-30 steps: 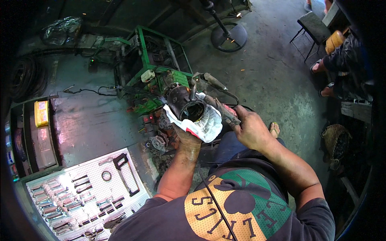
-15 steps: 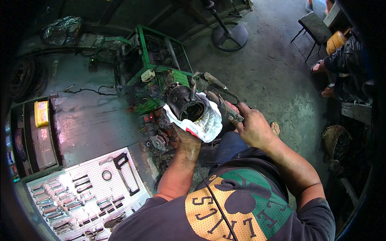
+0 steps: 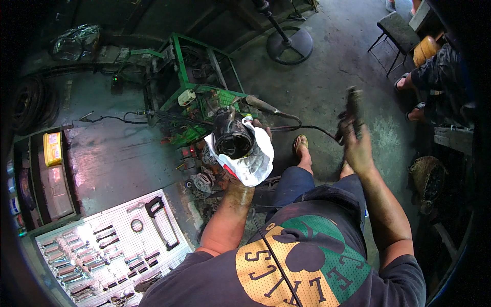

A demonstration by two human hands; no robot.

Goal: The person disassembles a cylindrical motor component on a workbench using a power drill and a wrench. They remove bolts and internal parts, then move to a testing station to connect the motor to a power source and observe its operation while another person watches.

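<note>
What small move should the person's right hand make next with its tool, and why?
Probably bring the right hand with its dark tool back toward the dark cylinder-shaped part. The left hand holds that part up in a white cloth, open end facing the camera, while the tool is raised well off to the side, apart from it.

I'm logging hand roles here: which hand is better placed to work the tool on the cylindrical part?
Right. The right hand already holds the dark tool, raised free beside the part. The left hand is occupied cradling the cylindrical part in a white rag.
</note>
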